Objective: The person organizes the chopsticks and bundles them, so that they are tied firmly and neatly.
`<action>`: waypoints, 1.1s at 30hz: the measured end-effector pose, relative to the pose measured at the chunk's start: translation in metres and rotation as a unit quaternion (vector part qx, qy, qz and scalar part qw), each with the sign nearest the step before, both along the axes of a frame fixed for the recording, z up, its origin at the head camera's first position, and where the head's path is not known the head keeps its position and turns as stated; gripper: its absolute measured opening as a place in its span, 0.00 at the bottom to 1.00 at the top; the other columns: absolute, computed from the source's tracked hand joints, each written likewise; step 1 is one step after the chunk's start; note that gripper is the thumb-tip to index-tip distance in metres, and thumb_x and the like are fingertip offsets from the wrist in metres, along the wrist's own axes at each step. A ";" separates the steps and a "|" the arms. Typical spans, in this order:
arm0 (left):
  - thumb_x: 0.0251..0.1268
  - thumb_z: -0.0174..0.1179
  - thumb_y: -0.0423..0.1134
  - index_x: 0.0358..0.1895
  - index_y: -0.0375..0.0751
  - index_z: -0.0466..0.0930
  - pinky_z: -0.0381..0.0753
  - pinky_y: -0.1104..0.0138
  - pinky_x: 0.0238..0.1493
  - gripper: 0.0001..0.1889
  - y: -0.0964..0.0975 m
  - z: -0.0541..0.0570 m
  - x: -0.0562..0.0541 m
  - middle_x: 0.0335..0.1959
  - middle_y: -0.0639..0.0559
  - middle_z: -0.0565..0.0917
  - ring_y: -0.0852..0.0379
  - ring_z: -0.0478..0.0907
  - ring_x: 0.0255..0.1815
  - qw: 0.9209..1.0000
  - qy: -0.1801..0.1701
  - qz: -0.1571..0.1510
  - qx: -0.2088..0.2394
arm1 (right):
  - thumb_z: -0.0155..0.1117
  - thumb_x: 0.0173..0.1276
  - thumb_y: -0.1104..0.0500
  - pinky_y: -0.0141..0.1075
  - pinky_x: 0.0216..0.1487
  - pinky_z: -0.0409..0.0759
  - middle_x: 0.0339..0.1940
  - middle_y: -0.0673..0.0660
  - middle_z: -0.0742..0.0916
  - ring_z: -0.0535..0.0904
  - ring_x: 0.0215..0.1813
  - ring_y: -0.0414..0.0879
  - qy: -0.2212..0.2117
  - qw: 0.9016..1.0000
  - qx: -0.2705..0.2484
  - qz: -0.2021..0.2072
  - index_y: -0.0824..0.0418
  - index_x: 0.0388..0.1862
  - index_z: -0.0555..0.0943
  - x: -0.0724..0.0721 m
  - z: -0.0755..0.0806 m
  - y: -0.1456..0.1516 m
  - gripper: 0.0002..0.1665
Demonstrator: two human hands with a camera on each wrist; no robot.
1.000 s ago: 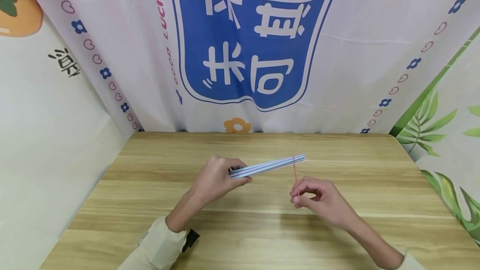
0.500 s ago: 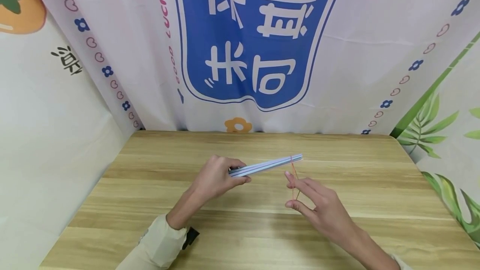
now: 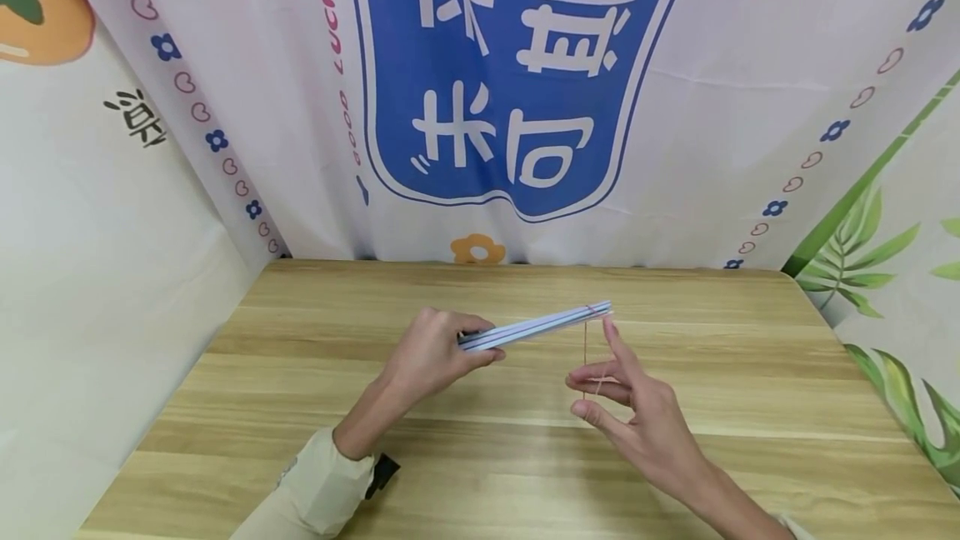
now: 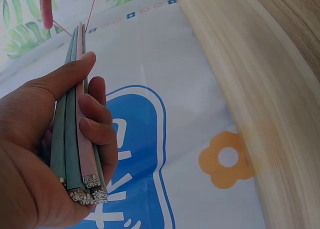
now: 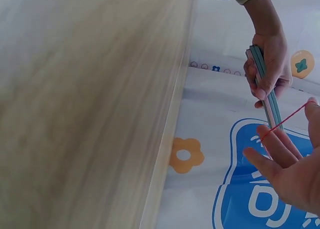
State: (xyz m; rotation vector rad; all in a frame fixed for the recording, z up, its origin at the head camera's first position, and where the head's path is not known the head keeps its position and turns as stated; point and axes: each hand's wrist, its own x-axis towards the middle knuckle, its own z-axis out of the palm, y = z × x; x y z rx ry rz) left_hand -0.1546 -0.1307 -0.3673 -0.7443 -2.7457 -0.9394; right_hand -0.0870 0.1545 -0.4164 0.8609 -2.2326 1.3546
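Observation:
My left hand (image 3: 429, 359) grips a bundle of slim pastel chopsticks (image 3: 534, 328) at one end, thumb and fingers wrapped round it. In the left wrist view, the chopsticks (image 4: 73, 151) are green and pink, with patterned silvery butt ends near the palm. A thin red rubber band (image 3: 585, 354) circles the far end of the bundle and stretches down to my right hand (image 3: 656, 415). That hand's fingers are spread inside the loop; its index fingertip reaches the bundle's far tip. In the right wrist view, the taut band (image 5: 287, 122) runs across between the fingers.
Below both hands lies a wood-grain table (image 3: 480, 457). A printed white curtain (image 3: 690, 148) with a blue panel hangs along its back edge. On the left sleeve (image 3: 322, 473) a black fitting (image 3: 382, 476) sticks out at the cuff.
My right hand has gone from pinching the band to spreading its fingers inside the loop. The index finger has risen to the bundle's tip. The left hand keeps its hold, nearly still.

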 end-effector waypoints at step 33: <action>0.57 0.83 0.40 0.42 0.43 0.95 0.80 0.76 0.30 0.11 -0.005 0.007 0.003 0.35 0.54 0.94 0.70 0.83 0.28 0.992 0.081 -0.088 0.033 | 0.49 0.88 0.64 0.42 0.52 0.91 0.52 0.47 0.91 0.91 0.54 0.41 -0.351 0.870 -0.309 0.159 0.55 0.76 0.71 -0.006 0.005 0.015 0.22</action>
